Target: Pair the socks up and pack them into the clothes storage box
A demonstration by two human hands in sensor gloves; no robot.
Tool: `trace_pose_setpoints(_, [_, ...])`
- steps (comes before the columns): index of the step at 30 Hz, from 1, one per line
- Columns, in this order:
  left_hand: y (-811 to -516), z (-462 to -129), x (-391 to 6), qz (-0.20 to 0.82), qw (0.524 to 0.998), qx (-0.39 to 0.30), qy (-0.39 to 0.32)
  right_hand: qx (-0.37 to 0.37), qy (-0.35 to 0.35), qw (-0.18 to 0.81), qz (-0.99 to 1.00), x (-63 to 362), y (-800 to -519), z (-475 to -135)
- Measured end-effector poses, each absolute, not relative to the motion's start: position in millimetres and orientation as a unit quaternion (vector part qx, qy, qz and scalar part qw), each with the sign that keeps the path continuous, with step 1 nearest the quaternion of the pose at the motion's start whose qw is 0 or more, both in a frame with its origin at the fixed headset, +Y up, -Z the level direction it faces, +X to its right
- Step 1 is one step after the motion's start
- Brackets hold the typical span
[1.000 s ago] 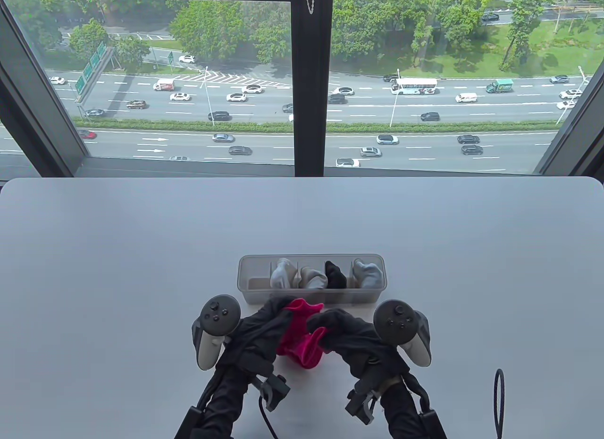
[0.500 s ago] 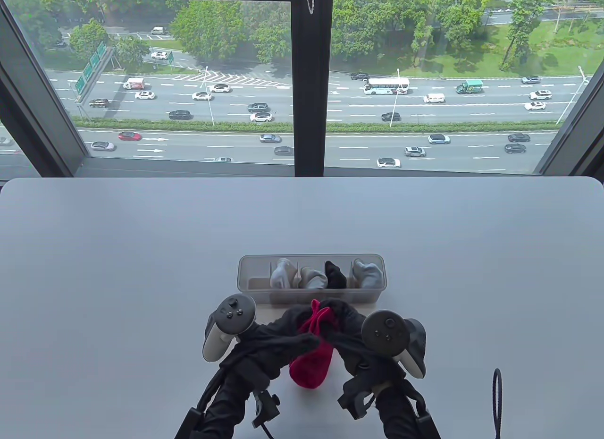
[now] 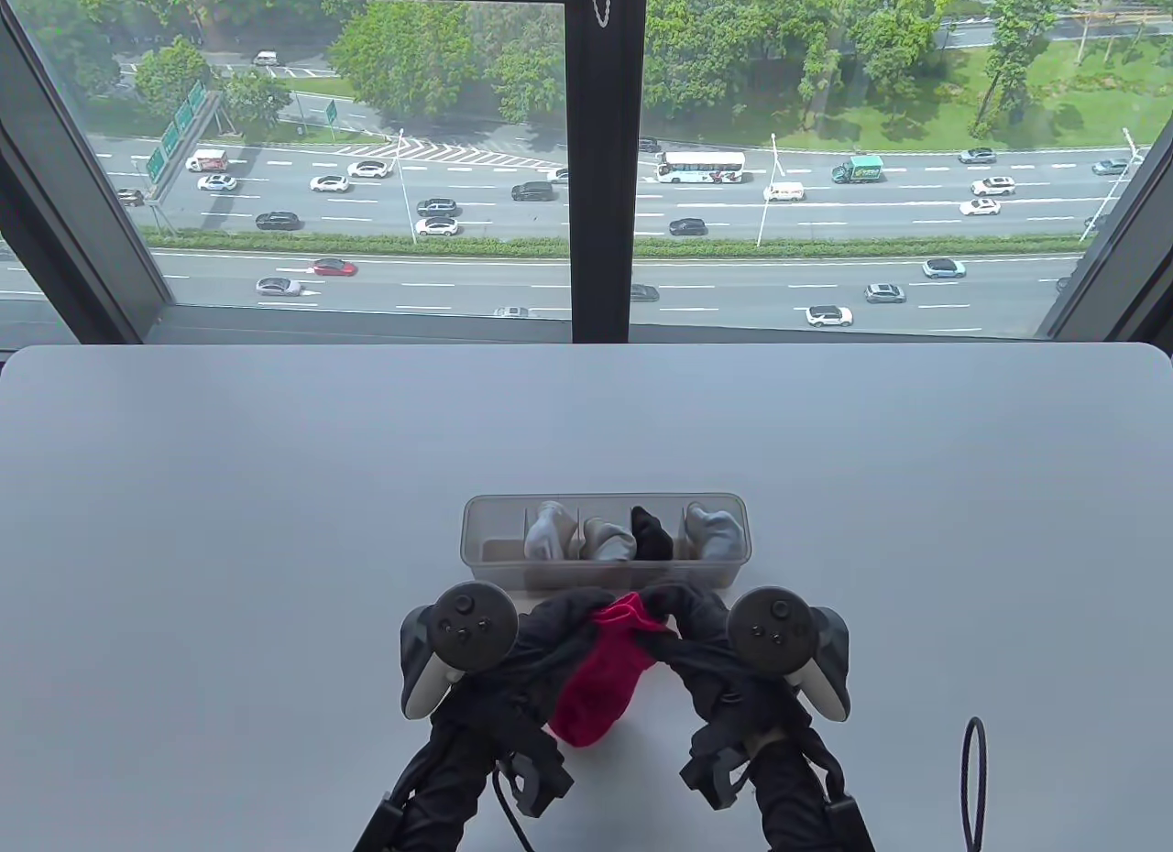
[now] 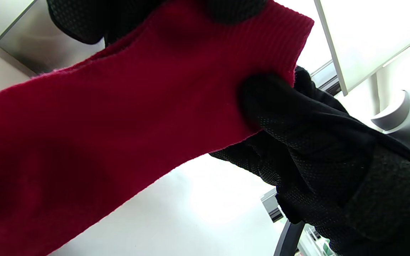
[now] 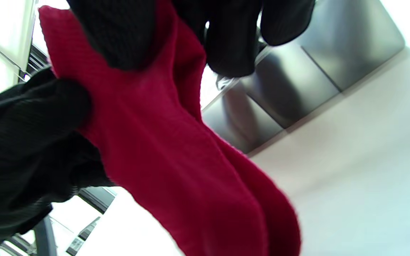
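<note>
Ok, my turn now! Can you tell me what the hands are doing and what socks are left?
Left hand: pinching the red socks at the cuff end.
Right hand: gripping the same cuff from the other side.
The red socks hang between both hands, just in front of the storage box.
Done: four compartments hold bundles, namely a grey pair, a pale pair, a black pair and another grey pair.
Left: finish the red pair and put it in the leftmost compartment, which looks empty.

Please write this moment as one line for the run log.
left hand: holds red socks | right hand: holds red socks | box: leftmost compartment empty
</note>
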State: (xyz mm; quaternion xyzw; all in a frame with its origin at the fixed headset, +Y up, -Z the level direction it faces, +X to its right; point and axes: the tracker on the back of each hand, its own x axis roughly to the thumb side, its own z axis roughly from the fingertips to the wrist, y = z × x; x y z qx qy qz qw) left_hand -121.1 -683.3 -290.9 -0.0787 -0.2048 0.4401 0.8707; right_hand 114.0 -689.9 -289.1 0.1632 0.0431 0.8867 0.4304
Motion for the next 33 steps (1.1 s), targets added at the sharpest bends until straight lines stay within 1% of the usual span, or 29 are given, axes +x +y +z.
trace_pose_setpoints(1, [-681.0,-290.6,-122.4,0.454,0.862,-0.087,-0.211,0.171,0.041,0.436,0.883,114.1,-686.1,-287.8])
trace_pose_setpoints(2, [-678.4,-291.5,-125.6,0.482,0.839,-0.114,-0.226,0.183,0.037,0.443,0.877,115.8,-680.2,-286.5])
trace_pose_setpoints(3, [-678.3,-291.6,-126.8,0.490,0.831,-0.134,-0.228,0.194,0.042,0.450,0.871,117.2,-677.2,-286.1])
trace_pose_setpoints(4, [-681.2,-290.4,-129.5,0.509,0.810,-0.184,-0.225,0.209,0.063,0.464,0.859,118.0,-674.8,-286.0])
trace_pose_setpoints(5, [-686.0,-288.6,-130.9,0.525,0.794,-0.216,-0.219,0.211,0.081,0.467,0.855,117.7,-675.4,-286.5])
trace_pose_setpoints(6, [-690.2,-287.9,-131.5,0.533,0.786,-0.233,-0.209,0.210,0.101,0.461,0.856,116.3,-678.8,-287.8])
trace_pose_setpoints(7, [-696.6,-287.2,-132.3,0.528,0.788,-0.254,-0.188,0.203,0.121,0.446,0.863,113.3,-686.1,-289.7])
trace_pose_setpoints(9, [-713.2,-288.3,-131.8,0.455,0.839,-0.267,-0.132,0.173,0.148,0.404,0.886,105.7,-705.2,-293.5])
trace_pose_setpoints(11, [-727.1,-286.5,-127.1,0.375,0.879,-0.284,-0.083,0.130,0.148,0.358,0.913,98.7,-724.6,-295.0])
trace_pose_setpoints(12, [-733.4,-283.5,-123.0,0.296,0.904,-0.303,-0.056,0.104,0.144,0.328,0.928,96.0,-733.6,-295.5])
trace_pose_setpoints(13, [-733.2,-281.3,-120.0,0.217,0.930,-0.293,-0.044,0.105,0.156,0.281,0.941,96.1,-738.4,-296.7])
trace_pose_setpoints(14, [-729.4,-281.1,-118.1,0.181,0.943,-0.274,-0.056,0.110,0.158,0.268,0.944,96.9,-738.5,-296.8])
trace_pose_setpoints(15, [-722.4,-280.6,-114.0,0.152,0.950,-0.253,-0.102,0.113,0.154,0.257,0.947,98.8,-736.9,-296.6])
trace_pose_setpoints(16, [-718.6,-279.0,-109.9,0.154,0.945,-0.250,-0.141,0.115,0.144,0.262,0.947,100.0,-734.2,-295.7])
trace_pose_setpoints(17, [-717.7,-274.3,-101.9,0.179,0.922,-0.273,-0.208,0.124,0.138,0.276,0.943,100.1,-731.1,-294.8])
trace_pose_setpoints(18, [-722.4,-269.8,-95.6,0.196,0.892,-0.315,-0.258,0.131,0.140,0.284,0.939,99.4,-729.5,-294.2])
trace_pose_setpoints(19, [-730.4,-264.9,-90.1,0.203,0.862,-0.368,-0.283,0.141,0.144,0.288,0.936,97.9,-728.3,-293.4])
trace_pose_setpoints(20, [-741.4,-259.7,-85.6,0.202,0.836,-0.429,-0.278,0.150,0.148,0.286,0.935,95.6,-727.9,-292.3])
trace_pose_setpoints(21, [-752.4,-257.7,-84.6,0.177,0.832,-0.467,-0.241,0.156,0.151,0.275,0.936,92.9,-728.4,-291.0])
trace_pose_setpoints(22, [-758.7,-258.4,-85.8,0.149,0.832,-0.488,-0.217,0.167,0.159,0.259,0.938,90.0,-729.7,-289.8])
trace_pose_setpoints(23, [-760.1,-261.3,-88.5,0.155,0.826,-0.493,-0.226,0.176,0.170,0.245,0.938,88.1,-730.9,-289.0])
trace_pose_setpoints(25, [-760.4,-268.3,-96.7,0.168,0.847,-0.463,-0.200,0.196,0.203,0.216,0.935,83.7,-734.6,-287.4])
trace_pose_setpoints(27, [-763.2,-274.8,-111.2,0.156,0.861,-0.454,-0.166,0.212,0.285,0.183,0.917,77.4,-744.3,-285.6])
trace_pose_setpoints(28, [-764.2,-276.2,-115.8,0.164,0.859,-0.457,-0.160,0.222,0.327,0.176,0.902,74.7,-749.3,-284.4])
trace_pose_setpoints(29, [-765.7,-277.8,-121.4,0.188,0.852,-0.463,-0.158,0.228,0.391,0.167,0.876,70.2,-758.9,-282.2])
trace_pose_setpoints(31, [-767.2,-279.5,-125.9,0.206,0.846,-0.467,-0.153,0.222,0.425,0.143,0.866,65.0,-768.5,-279.2])
trace_pose_setpoints(33, [-767.8,-279.9,-126.3,0.208,0.845,-0.469,-0.154,0.220,0.391,0.111,0.887,62.2,-771.2,-279.4])
